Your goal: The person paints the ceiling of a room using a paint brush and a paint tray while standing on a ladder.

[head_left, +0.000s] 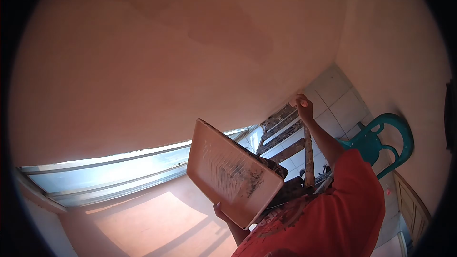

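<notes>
My left hand [220,211] grips the lower edge of a paint tray [228,169]. The tray is tilted, its ribbed inside is coated in peach paint, and darker smears mark its lower part. My right hand [303,105] is closed in a fist close to the wall, above the top of a paint-spattered wooden ladder [308,159]. Something pale pink shows at its fingers, too small to make out. My right arm reaches out from a red sleeve.
A peach wall [143,76] fills the upper view, with a darker patch [228,33] on it. A long window [114,171] runs at left. A green plastic chair [366,143] stands on the tiled floor [345,109] at right, near a wooden door [410,200].
</notes>
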Available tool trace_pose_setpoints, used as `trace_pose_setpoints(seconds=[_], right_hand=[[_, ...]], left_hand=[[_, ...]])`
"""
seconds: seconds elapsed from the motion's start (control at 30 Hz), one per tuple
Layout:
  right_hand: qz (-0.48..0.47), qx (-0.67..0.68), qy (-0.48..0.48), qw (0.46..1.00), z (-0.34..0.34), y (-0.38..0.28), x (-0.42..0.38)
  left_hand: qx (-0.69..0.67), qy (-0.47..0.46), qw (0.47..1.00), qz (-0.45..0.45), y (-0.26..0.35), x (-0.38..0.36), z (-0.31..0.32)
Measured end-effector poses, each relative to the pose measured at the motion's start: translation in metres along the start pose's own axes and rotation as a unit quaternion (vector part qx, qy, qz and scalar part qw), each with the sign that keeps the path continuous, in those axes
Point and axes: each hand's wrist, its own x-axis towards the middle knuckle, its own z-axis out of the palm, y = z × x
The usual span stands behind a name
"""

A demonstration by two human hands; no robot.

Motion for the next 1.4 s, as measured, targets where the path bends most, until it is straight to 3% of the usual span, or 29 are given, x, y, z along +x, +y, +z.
trace_pose_setpoints(seconds=[0.07, 0.17, 0.23, 0.33, 0.47, 0.57, 0.63, 0.67, 0.73, 0.8, 0.9, 0.93, 1.07, 1.13, 1.17, 1.2, 1.23, 1.4], right_hand=[[0.069, -0.009, -0.042, 0.997, -0.03, -0.008, -0.018], [-0.014, 0.016, -0.01, 1.0, -0.056, -0.006, -0.036], [0.044, 0.068, 0.019, 0.997, -0.077, -0.03, -0.045], [0.041, 0.121, 0.029, 0.991, -0.096, -0.072, -0.047], [0.007, 0.138, -0.003, 0.99, -0.103, -0.166, -0.064], [-0.02, 0.129, -0.035, 0.991, -0.085, -0.261, -0.09], [-0.113, 0.183, -0.117, 0.97, -0.066, -0.32, -0.12], [-0.115, 0.177, -0.125, 0.969, -0.053, -0.34, -0.133], [-0.162, 0.207, -0.235, 0.936, -0.031, -0.372, -0.157], [-0.162, 0.149, -0.353, 0.909, -0.016, -0.397, -0.177], [-0.118, 0.059, -0.426, 0.895, -0.007, -0.404, -0.202], [-0.229, -0.013, -0.421, 0.878, -0.002, -0.387, -0.196], [-0.165, -0.174, -0.409, 0.88, -0.003, -0.361, -0.183], [-0.302, -0.254, -0.28, 0.875, -0.008, -0.36, -0.179], [-0.303, -0.256, -0.283, 0.873, -0.011, -0.358, -0.176], [-0.141, -0.13, -0.354, 0.915, -0.014, -0.362, -0.177], [0.029, 0.004, -0.407, 0.913, -0.017, -0.366, -0.181], [0.064, 0.055, -0.421, 0.903, -0.024, -0.381, -0.189]], left_hand=[[-0.005, 0.018, 1.0, 0.008, -0.001, 0.002, -0.002], [-0.013, -0.022, 1.0, 0.0, 0.002, 0.001, 0.019], [-0.011, -0.008, 1.0, -0.012, 0.001, 0.0, 0.028], [-0.054, -0.1, 0.993, 0.009, -0.001, -0.002, 0.045], [-0.07, -0.132, 0.989, -0.009, 0.003, -0.008, 0.054], [-0.089, -0.169, 0.981, -0.025, 0.007, 0.013, 0.048], [-0.104, -0.187, 0.976, -0.035, 0.009, 0.029, 0.043], [-0.087, -0.187, 0.978, -0.021, 0.013, 0.035, 0.046], [-0.077, -0.183, 0.98, -0.01, 0.015, 0.049, 0.045], [-0.076, -0.225, 0.971, -0.015, 0.014, 0.065, 0.04], [-0.054, -0.236, 0.969, -0.04, 0.011, 0.062, 0.039], [-0.061, -0.239, 0.969, -0.034, 0.009, 0.061, 0.04], [-0.049, -0.227, 0.972, 0.023, 0.004, 0.071, 0.037], [-0.038, -0.226, 0.973, 0.033, 0.009, 0.065, 0.045], [-0.067, -0.22, 0.973, 0.007, 0.009, 0.06, 0.047], [-0.095, -0.213, 0.972, -0.021, 0.011, 0.049, 0.05], [-0.096, -0.211, 0.972, -0.023, 0.012, 0.041, 0.051], [-0.029, -0.269, 0.958, -0.092, 0.049, 0.025, 0.072]])
